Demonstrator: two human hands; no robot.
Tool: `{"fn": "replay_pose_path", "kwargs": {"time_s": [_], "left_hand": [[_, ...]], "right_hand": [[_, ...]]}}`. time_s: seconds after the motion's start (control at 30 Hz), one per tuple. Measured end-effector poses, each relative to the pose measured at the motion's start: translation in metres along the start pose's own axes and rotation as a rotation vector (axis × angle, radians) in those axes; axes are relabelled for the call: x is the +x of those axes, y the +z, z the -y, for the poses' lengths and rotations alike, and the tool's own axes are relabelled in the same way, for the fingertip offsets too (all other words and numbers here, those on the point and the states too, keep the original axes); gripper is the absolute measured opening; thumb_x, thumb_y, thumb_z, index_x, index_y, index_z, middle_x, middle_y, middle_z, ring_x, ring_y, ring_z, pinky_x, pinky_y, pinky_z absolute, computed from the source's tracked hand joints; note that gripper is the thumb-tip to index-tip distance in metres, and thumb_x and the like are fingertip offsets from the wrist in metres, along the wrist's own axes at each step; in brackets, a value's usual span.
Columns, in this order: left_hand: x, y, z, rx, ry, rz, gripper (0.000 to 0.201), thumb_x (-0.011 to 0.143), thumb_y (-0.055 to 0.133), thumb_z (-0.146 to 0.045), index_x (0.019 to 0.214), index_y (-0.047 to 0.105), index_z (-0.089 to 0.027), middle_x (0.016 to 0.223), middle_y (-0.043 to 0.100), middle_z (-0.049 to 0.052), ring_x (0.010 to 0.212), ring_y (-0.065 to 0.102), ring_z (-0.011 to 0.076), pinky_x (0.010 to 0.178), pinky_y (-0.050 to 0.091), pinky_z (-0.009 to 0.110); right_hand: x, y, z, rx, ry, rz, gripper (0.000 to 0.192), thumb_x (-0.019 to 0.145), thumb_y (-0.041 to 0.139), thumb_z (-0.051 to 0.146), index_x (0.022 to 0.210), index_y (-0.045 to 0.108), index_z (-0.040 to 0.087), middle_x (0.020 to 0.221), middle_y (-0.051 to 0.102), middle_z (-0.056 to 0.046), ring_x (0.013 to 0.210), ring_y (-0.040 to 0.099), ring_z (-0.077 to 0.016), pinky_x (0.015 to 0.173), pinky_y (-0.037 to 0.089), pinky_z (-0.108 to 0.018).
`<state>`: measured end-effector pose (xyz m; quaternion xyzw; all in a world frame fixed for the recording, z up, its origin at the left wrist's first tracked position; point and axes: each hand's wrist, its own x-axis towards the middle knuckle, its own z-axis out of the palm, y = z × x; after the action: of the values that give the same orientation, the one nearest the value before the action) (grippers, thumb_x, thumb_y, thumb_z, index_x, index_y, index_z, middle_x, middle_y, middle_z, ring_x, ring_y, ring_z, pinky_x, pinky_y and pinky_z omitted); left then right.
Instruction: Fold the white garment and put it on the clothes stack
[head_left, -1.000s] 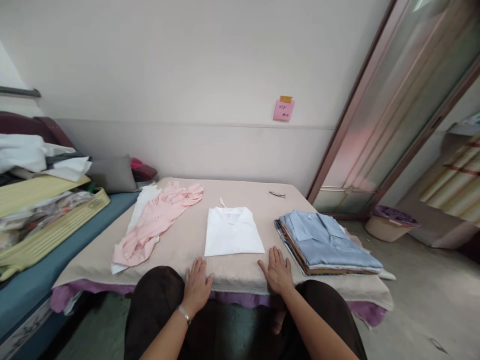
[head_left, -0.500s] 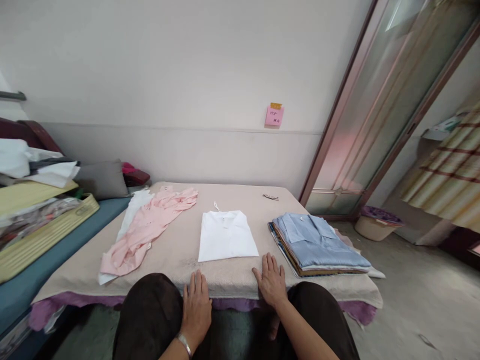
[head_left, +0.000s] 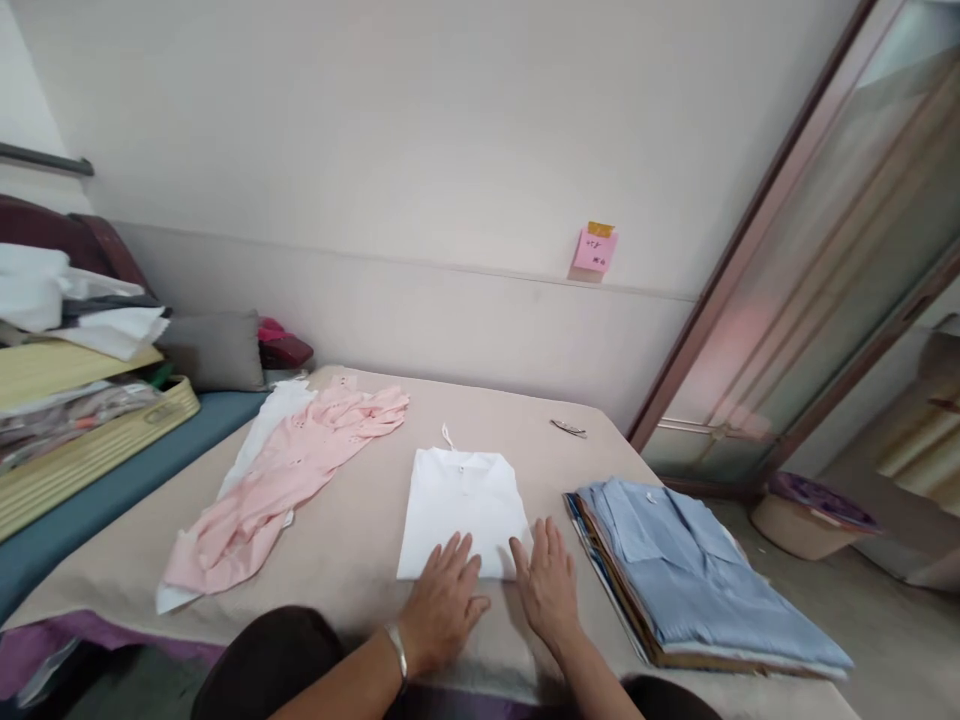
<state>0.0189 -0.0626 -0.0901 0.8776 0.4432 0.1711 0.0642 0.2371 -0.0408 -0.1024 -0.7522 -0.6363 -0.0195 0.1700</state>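
Note:
A white shirt (head_left: 466, 505), folded into a neat rectangle, lies in front of me on the covered bed (head_left: 495, 395). Over its near left edge is my left hand (head_left: 444, 603), fingers stretched, with a silver bangle on the wrist. My right hand (head_left: 549, 583) is at the shirt's near right corner, its fingers spread. Neither hand holds anything; whether they press on the cloth I cannot tell. To the right sits a stack of folded clothes with a light blue shirt (head_left: 675, 560) on top. A crumpled pink garment (head_left: 292, 470) lies to the left, partly over a white one (head_left: 255, 440).
A small dark-edged item, perhaps glasses (head_left: 568, 428), lies toward the back of the bed. Farther left are a grey pillow (head_left: 212, 350) and a pile of mats and cloths. A pink note (head_left: 595, 250) is taped to the wall. A tub (head_left: 810, 515) stands on the floor at right.
My left hand has moved from my knee up to the white shirt's near edge. My right hand has come to its right corner. The view has shifted and tilted.

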Motion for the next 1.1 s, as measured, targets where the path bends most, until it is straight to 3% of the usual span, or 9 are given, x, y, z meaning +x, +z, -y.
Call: {"fn": "replay_pose_path", "kwargs": {"time_s": [0.1, 0.2, 0.37, 0.5, 0.67, 0.77, 0.83, 0.97, 1.1], "left_hand": [[0.03, 0.018, 0.009, -0.059, 0.08, 0.142, 0.079, 0.096, 0.043, -0.063, 0.16, 0.027, -0.021, 0.168, 0.015, 0.014, 0.156, 0.01, 0.0341, 0.124, 0.015, 0.059], [0.04, 0.038, 0.013, -0.052, 0.06, 0.19, 0.096, 0.09, 0.047, -0.071, 0.163, 0.016, -0.016, 0.168, 0.005, 0.019, 0.155, -0.002, 0.0386, 0.122, 0.004, 0.067], [0.044, 0.045, 0.009, -0.035, 0.062, 0.209, 0.099, 0.09, 0.043, -0.074, 0.161, 0.022, -0.009, 0.166, 0.003, 0.023, 0.155, -0.009, 0.0392, 0.121, 0.0, 0.07], [0.05, 0.042, 0.008, -0.043, 0.04, 0.243, 0.101, 0.087, 0.046, -0.075, 0.16, 0.026, -0.008, 0.166, 0.009, 0.024, 0.155, -0.003, 0.0415, 0.12, 0.003, 0.071], [0.051, 0.043, 0.008, -0.081, 0.028, 0.27, 0.102, 0.087, 0.046, -0.076, 0.16, 0.026, -0.007, 0.166, 0.007, 0.025, 0.155, -0.001, 0.0426, 0.119, 0.003, 0.072], [0.051, 0.044, 0.008, -0.083, 0.026, 0.262, 0.102, 0.086, 0.046, -0.076, 0.159, 0.028, -0.007, 0.166, 0.007, 0.024, 0.155, -0.004, 0.0408, 0.121, 0.003, 0.07], [0.051, 0.046, 0.008, -0.077, 0.023, 0.255, 0.104, 0.084, 0.049, -0.077, 0.159, 0.029, -0.007, 0.166, 0.008, 0.024, 0.155, -0.003, 0.0404, 0.121, 0.003, 0.069], [0.052, 0.053, 0.007, -0.052, 0.023, 0.259, 0.105, 0.083, 0.052, -0.077, 0.158, 0.029, -0.007, 0.166, 0.007, 0.024, 0.155, -0.003, 0.0412, 0.121, 0.002, 0.069], [0.052, 0.062, 0.006, -0.034, 0.019, 0.246, 0.105, 0.082, 0.054, -0.075, 0.159, 0.029, -0.008, 0.167, 0.007, 0.023, 0.155, -0.006, 0.042, 0.12, 0.001, 0.071]], "right_hand": [[0.062, 0.005, 0.035, -0.012, -0.047, 0.035, 0.079, 0.102, 0.018, 0.06, 0.161, 0.023, 0.008, 0.167, 0.017, -0.015, 0.155, 0.013, -0.0282, 0.121, 0.019, -0.048], [0.12, 0.026, 0.061, -0.029, -0.062, 0.095, 0.079, 0.102, 0.02, 0.059, 0.163, 0.017, 0.008, 0.168, 0.013, -0.013, 0.155, 0.01, -0.0267, 0.122, 0.016, -0.048], [0.173, 0.081, 0.064, -0.096, 0.017, 0.203, 0.087, 0.101, 0.021, 0.064, 0.161, 0.016, 0.001, 0.167, 0.012, -0.02, 0.154, 0.009, -0.0303, 0.121, 0.012, -0.053], [0.182, 0.1, 0.055, -0.132, -0.008, 0.196, 0.089, 0.1, 0.018, 0.067, 0.161, 0.017, 0.002, 0.168, 0.011, -0.018, 0.154, 0.007, -0.0299, 0.121, 0.01, -0.055], [0.182, 0.086, 0.065, -0.164, 0.036, 0.233, 0.088, 0.1, 0.017, 0.065, 0.161, 0.017, 0.001, 0.167, 0.012, -0.019, 0.154, 0.009, -0.0307, 0.12, 0.013, -0.055], [0.182, 0.084, 0.078, -0.186, -0.102, 0.147, 0.086, 0.101, 0.016, 0.064, 0.162, 0.014, 0.003, 0.169, 0.005, -0.016, 0.155, -0.001, -0.029, 0.122, 0.004, -0.054], [0.182, 0.087, 0.084, -0.18, -0.19, 0.188, 0.082, 0.102, 0.016, 0.063, 0.162, 0.016, 0.007, 0.169, 0.006, -0.013, 0.155, -0.002, -0.0278, 0.122, 0.002, -0.052], [0.187, 0.093, 0.089, -0.166, -0.156, 0.318, 0.08, 0.102, 0.019, 0.064, 0.162, 0.022, 0.011, 0.169, 0.012, -0.013, 0.155, 0.007, -0.0299, 0.122, 0.008, -0.054], [0.189, 0.085, 0.101, -0.158, -0.202, 0.326, 0.075, 0.103, 0.02, 0.062, 0.161, 0.026, 0.015, 0.168, 0.013, -0.014, 0.154, 0.009, -0.0328, 0.119, 0.012, -0.058]]}}
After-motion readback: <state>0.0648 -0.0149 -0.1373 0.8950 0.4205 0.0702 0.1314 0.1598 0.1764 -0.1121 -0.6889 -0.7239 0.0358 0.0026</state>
